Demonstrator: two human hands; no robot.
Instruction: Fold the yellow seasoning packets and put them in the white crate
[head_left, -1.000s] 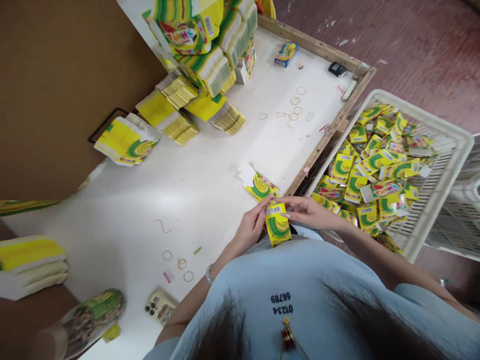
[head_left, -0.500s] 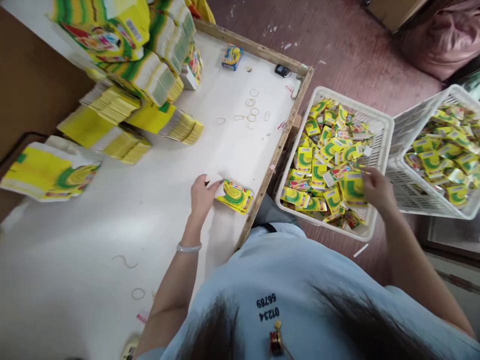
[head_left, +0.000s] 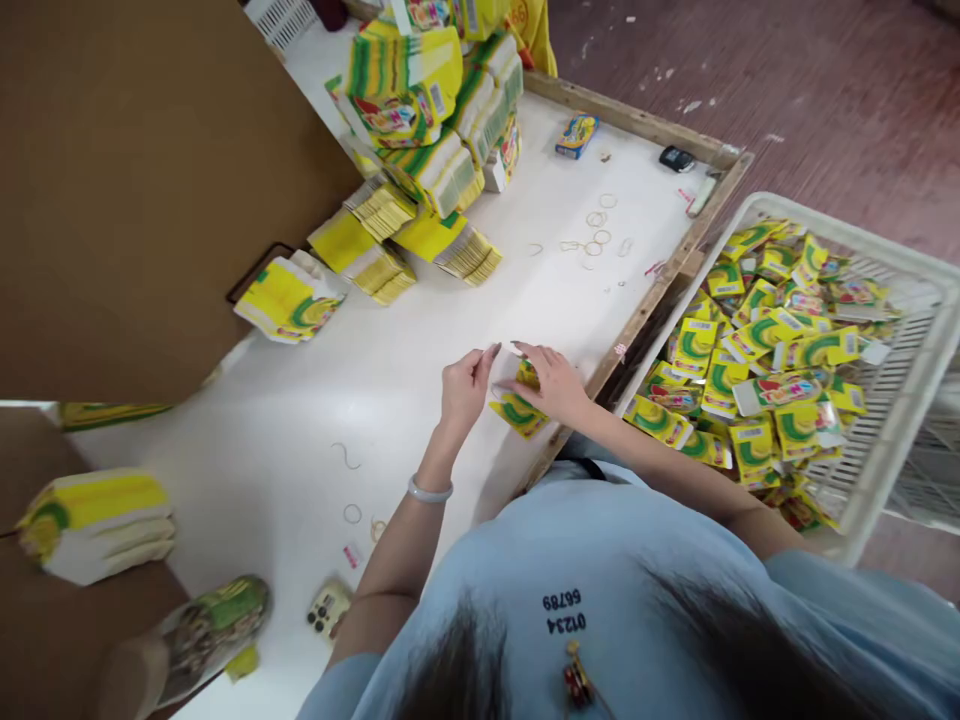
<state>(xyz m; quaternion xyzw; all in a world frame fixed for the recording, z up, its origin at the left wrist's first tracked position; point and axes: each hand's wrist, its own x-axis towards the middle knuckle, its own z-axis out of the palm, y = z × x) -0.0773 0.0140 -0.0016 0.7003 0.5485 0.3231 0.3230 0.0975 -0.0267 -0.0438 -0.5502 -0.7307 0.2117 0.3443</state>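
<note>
Yellow-green carton [head_left: 517, 415] lies partly beneath the right hand [head_left: 551, 385], on smooth white tabletop [head_left: 409, 400]; that hand has returned from the slatted plastic crate [head_left: 855, 233], so both now attend it; right fingers part loosely over printed card; left hand [head_left: 463, 392] pinches alongside, its hold unclear.
</note>
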